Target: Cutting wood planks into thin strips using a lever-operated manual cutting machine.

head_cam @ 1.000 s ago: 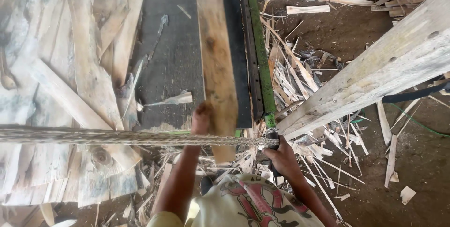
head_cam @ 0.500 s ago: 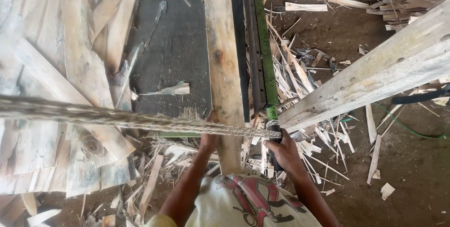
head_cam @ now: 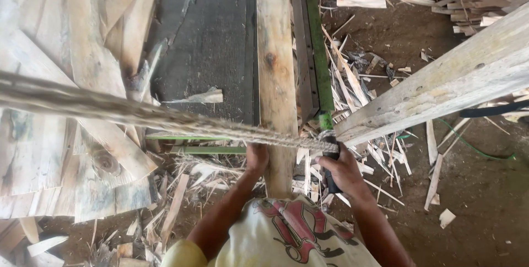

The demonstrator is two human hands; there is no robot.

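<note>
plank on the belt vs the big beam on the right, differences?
The plank runs straight away from the person along the dark belt; the beam crosses at a slant, above the ground. The plank looks narrower and yellower, the beam broader and greyer. The left hand grips the plank's near end; the right hand sits below the beam's end. Both are rough, bare wood.

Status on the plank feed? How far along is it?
Done: offcuts piled at left, splinters on the ground. In hand: left hand on the near end of a long plank lying along the dark bed; right hand grips a dark handle. Left: nearly the whole plank lies ahead.
</note>
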